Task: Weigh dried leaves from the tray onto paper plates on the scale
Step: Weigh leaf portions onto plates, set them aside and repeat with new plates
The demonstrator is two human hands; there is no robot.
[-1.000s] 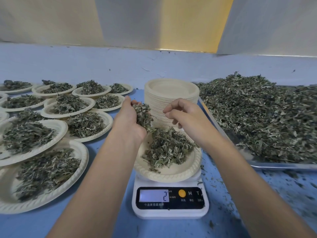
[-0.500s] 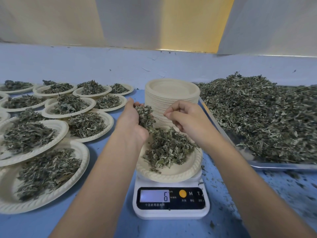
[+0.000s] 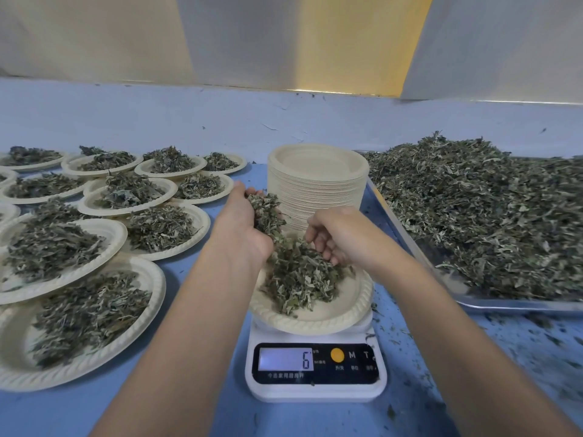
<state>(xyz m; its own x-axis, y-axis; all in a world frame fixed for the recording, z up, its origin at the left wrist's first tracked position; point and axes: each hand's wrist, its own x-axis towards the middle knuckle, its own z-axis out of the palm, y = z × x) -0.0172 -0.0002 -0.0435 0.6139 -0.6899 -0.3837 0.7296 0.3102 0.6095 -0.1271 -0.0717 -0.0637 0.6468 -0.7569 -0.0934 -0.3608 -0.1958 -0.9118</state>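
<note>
A white scale [image 3: 315,391] stands on the blue table, and its display shows 6. On it sits a paper plate [image 3: 348,315] with a pile of dried leaves [image 3: 299,279]. My left hand [image 3: 241,225] hovers over the plate's far left edge and grips a handful of leaves [image 3: 265,211]. My right hand [image 3: 339,236] is over the plate's far right side. Its fingers hang loosely curled, with the tips touching the pile. The metal tray [image 3: 407,234] on the right is heaped with dried leaves [image 3: 492,216].
A tall stack of unused paper plates [image 3: 318,184] stands just behind the scale. Several plates filled with leaves [image 3: 63,247] cover the table's left side. Loose leaf crumbs [image 3: 520,342] litter the table in front of the tray. A blue wall runs along the back.
My right hand has dropped from a pinch above the plate to the pile, and its fingers have loosened. The scale went from 2 to 6. My left hand has barely moved.
</note>
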